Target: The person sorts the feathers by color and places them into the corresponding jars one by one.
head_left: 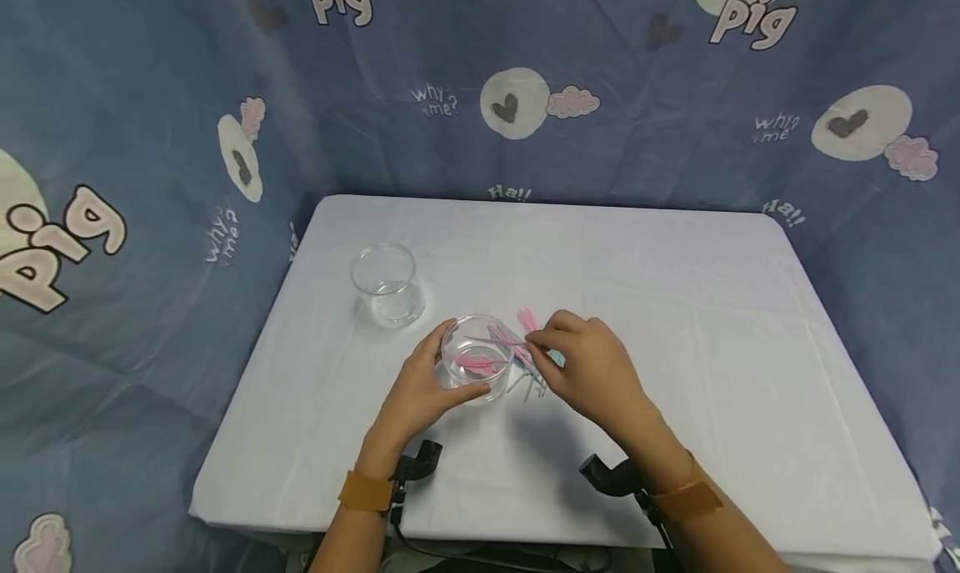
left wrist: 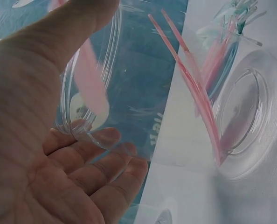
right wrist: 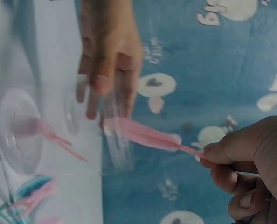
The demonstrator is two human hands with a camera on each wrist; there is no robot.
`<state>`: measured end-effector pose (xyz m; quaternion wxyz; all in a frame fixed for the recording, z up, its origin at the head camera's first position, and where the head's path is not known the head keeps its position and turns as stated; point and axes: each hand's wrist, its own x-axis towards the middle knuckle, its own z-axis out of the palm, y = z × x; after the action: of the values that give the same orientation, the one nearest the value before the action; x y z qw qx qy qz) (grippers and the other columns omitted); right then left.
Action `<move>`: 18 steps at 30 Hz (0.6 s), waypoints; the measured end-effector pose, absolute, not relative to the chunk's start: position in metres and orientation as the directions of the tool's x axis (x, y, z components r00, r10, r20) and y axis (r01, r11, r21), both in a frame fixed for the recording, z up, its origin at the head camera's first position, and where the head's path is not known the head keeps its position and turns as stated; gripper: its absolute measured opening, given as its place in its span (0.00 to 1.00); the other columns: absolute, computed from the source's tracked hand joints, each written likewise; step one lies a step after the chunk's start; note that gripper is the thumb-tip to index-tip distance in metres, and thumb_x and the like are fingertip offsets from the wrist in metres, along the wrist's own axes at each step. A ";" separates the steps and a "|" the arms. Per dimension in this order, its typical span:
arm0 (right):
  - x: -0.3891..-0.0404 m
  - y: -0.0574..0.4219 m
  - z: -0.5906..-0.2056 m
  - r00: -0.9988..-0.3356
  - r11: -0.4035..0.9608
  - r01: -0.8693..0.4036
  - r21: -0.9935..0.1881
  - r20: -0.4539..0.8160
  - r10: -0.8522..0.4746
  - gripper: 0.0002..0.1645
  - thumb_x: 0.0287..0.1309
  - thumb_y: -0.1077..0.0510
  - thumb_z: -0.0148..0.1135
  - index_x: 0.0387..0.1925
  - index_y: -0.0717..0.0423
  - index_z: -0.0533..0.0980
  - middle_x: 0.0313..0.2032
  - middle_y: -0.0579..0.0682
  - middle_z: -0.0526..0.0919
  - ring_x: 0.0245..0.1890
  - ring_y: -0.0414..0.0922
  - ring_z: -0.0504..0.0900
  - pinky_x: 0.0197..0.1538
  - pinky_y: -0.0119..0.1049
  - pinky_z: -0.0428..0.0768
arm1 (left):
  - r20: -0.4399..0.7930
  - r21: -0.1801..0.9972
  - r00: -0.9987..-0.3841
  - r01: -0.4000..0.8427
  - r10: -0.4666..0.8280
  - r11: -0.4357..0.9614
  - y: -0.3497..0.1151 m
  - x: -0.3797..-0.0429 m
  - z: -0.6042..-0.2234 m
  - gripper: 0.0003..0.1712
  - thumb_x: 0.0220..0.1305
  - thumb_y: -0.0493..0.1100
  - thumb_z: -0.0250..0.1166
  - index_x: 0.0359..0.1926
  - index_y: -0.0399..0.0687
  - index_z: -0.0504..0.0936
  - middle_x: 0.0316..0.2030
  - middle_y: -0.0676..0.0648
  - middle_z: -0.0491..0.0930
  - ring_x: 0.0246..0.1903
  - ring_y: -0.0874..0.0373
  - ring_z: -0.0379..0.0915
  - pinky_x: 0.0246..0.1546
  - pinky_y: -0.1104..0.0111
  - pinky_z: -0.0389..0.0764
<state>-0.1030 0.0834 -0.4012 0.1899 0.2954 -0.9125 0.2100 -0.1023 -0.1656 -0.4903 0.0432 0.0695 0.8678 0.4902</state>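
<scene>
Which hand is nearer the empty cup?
Left: the left hand is in front of the empty cup and slightly right; the right hand is farther right.

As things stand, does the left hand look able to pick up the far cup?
Probably not: the left hand is holding the near cup and would likely have to let go first, though nothing appears to stand between that hand and the far cup.

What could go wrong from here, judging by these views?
The right hand pinches the pink piece only by its thin end, so it might swivel or slip. Its broad end might catch on the pieces inside the clear cup the left hand holds.
</scene>
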 end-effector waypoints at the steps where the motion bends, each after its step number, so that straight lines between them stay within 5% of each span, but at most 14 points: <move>1: -0.105 0.079 -0.402 -0.753 0.741 -0.621 -0.256 0.457 -0.473 0.04 0.57 0.58 0.72 0.35 0.50 0.89 0.29 0.42 0.81 0.23 0.39 0.75 0.29 0.34 0.71 | -0.005 0.857 -0.987 0.079 0.163 0.509 -0.166 -0.102 -0.491 0.60 0.45 0.61 0.81 0.76 0.61 0.59 0.69 0.42 0.68 0.68 0.42 0.67 0.64 0.44 0.71; 11: -0.127 0.047 -0.425 -0.742 0.750 -0.643 -0.157 0.369 -0.559 0.04 0.58 0.57 0.69 0.31 0.47 0.89 0.24 0.41 0.78 0.18 0.37 0.70 0.26 0.32 0.67 | 0.021 0.877 -0.982 0.109 0.190 0.468 -0.168 -0.102 -0.490 0.60 0.45 0.60 0.82 0.76 0.61 0.59 0.69 0.46 0.69 0.68 0.46 0.67 0.64 0.46 0.71; 18: -0.135 0.036 -0.433 -0.755 0.759 -0.637 -0.134 0.311 -0.578 0.05 0.58 0.55 0.69 0.30 0.45 0.89 0.23 0.41 0.80 0.18 0.37 0.71 0.22 0.34 0.68 | 0.019 0.848 -0.976 0.130 0.216 0.513 -0.170 -0.103 -0.485 0.65 0.46 0.64 0.79 0.79 0.64 0.50 0.72 0.49 0.63 0.65 0.44 0.68 0.61 0.47 0.74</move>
<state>-0.1353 0.0357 -0.4334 0.1261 0.3267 -0.9294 0.1167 -0.1027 -0.1705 -0.4855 0.0446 0.0996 0.8687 0.4832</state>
